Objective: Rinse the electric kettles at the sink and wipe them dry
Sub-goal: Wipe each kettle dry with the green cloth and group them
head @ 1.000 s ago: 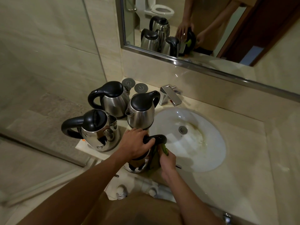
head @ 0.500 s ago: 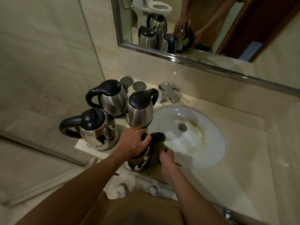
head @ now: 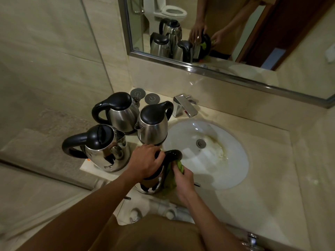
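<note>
A person stands at a bathroom counter (head: 253,178), drying an electric kettle (head: 154,180) that sits at the near rim of the white sink (head: 235,160). The left hand (head: 146,161) curls over the kettle's black top, its grip clamped there to steady the vessel, while the right hand (head: 184,176) pinches a green cloth (head: 171,175) against the kettle's side, just beneath the black handle (head: 174,153). Three more steel kettles wait on the counter to the left of the basin: one at the front left (head: 101,147), one at the back (head: 119,113) and one just beside the sink's edge (head: 154,124). The chrome tap (head: 184,105) shows no running water and the basin looks drained, which suggests the rinsing of this kettle is over and the wiping is under way. Whether the other three have been rinsed or dried cannot be told from here; no drops are legible on them. Two round grey discs (head: 145,96) lie against the back wall.
</note>
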The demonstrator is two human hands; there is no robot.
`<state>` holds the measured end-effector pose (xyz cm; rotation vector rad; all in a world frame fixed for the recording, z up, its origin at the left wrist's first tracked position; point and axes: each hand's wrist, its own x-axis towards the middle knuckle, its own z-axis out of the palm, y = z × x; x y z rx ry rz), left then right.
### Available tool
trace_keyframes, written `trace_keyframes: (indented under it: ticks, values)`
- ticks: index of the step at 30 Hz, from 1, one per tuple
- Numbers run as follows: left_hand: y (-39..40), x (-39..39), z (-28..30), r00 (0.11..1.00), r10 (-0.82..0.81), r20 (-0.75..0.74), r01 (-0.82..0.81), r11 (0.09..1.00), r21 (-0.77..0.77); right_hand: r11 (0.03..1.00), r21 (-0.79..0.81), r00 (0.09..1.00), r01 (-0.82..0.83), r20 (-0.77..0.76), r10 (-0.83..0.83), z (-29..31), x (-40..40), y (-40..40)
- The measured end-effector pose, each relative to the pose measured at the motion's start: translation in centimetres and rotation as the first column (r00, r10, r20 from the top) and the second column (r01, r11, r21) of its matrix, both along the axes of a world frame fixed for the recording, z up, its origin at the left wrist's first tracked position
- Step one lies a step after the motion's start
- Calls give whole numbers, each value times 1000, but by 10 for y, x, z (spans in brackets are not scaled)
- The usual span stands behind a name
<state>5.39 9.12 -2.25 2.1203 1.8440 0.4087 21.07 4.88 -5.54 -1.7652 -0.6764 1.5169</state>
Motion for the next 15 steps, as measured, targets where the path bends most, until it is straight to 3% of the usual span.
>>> trace_keyframes:
  ticks: [3,8,15]
  values:
    - [0,0,0,1000,-1,14,1,1000,-1,998,-9,997,-67,35,67,-3,-1,4]
    - [0,-1,-2,1000,3,6,-3,1000,6,992,-116,999,-43,12,44,-8,-9,7]
    - [-1,0,-3,1000,12,6,-12,1000,20,991,-114,996,-77,36,81,2,-9,4]
